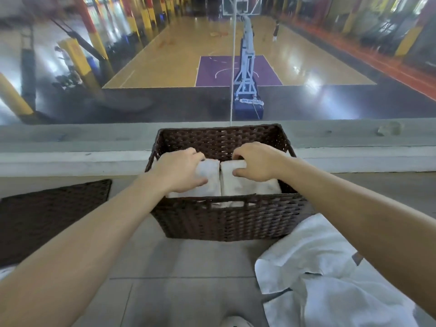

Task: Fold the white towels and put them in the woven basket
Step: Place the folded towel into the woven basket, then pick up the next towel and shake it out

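The left hand [181,169] curls fingers and thumb round the left folded towel [208,182], and the right hand [256,161] grips the right folded towel [247,186]. The two towels lie touching side by side inside the woven basket [224,223]. The basket stands on the tiled floor [188,260], with loose white towels [318,267] crumpled just to its right and a dark woven panel [52,213] to its left.

2 folded towels [221,180] fill basket [231,223], far strip free

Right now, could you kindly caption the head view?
Left hand and right hand grip folded towels inside the woven basket; unfolded towels nearby.
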`<state>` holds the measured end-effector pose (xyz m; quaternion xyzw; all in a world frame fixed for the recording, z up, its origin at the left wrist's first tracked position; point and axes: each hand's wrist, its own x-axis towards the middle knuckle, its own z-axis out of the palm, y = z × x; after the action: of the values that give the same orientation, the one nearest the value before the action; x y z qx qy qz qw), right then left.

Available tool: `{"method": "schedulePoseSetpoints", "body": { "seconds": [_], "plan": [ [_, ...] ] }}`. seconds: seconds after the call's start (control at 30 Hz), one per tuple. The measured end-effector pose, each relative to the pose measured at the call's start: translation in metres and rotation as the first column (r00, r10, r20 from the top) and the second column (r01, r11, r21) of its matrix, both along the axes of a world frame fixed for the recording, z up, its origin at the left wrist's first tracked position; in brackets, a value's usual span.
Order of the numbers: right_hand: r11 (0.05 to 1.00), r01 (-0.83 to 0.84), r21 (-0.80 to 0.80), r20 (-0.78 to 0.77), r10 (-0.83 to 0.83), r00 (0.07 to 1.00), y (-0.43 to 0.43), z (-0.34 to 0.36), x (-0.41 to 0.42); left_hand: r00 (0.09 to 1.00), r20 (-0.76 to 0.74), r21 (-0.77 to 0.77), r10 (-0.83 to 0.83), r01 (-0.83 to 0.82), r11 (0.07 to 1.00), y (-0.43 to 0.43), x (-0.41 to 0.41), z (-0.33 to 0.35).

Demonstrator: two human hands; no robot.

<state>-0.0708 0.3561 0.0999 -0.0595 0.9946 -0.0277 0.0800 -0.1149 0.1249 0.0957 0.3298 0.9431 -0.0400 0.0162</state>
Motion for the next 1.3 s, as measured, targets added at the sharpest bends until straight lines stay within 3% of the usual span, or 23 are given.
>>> {"method": "schedulePoseSetpoints", "body": {
  "seconds": [0.17, 0.3, 0.47, 0.6, 0.7, 0.93, 1.17, 1.3],
  "plan": [
    [0.966, -0.253, 0.058, -0.074, 0.256, 0.964, -0.117, 0.053, 0.03, 0.979, -0.128, 0.043, 0.161, -0.156, 0.987, -0.124, 0.062, 0.054],
    [0.858, -0.489, 0.156, 0.008, 0.494, 0.869, -0.221, 0.089, 0.055, 0.94, -0.183, -0.025, 0.288, -0.297, 0.955, -0.245, 0.121, 0.077],
    [0.739, -0.637, 0.219, 0.092, 0.635, 0.767, -0.339, 0.09, 0.082, 0.813, -0.062, -0.093, 0.579, -0.583, 0.807, -0.383, 0.187, 0.059],
    [0.698, -0.701, 0.145, 0.103, 0.694, 0.712, -0.422, 0.023, 0.086, 0.669, 0.113, -0.118, 0.735, -0.725, 0.679, -0.455, 0.215, 0.011],
    [0.716, -0.695, 0.073, 0.116, 0.686, 0.719, -0.471, -0.053, 0.083, 0.611, 0.212, -0.062, 0.763, -0.77, 0.635, -0.484, 0.22, -0.022],
    [0.834, -0.552, 0.002, 0.113, 0.548, 0.828, -0.553, -0.203, 0.053, 0.565, 0.377, 0.057, 0.733, -0.805, 0.591, -0.523, 0.211, -0.072],
    [0.858, -0.512, -0.041, 0.203, 0.509, 0.837, -0.614, -0.267, 0.007, 0.514, 0.432, 0.079, 0.741, -0.84, 0.537, -0.554, 0.197, -0.116],
    [0.837, -0.546, -0.051, 0.093, 0.548, 0.831, -0.618, -0.278, -0.001, 0.534, 0.405, 0.076, 0.743, -0.829, 0.554, -0.553, 0.187, -0.125]
  ]
}}
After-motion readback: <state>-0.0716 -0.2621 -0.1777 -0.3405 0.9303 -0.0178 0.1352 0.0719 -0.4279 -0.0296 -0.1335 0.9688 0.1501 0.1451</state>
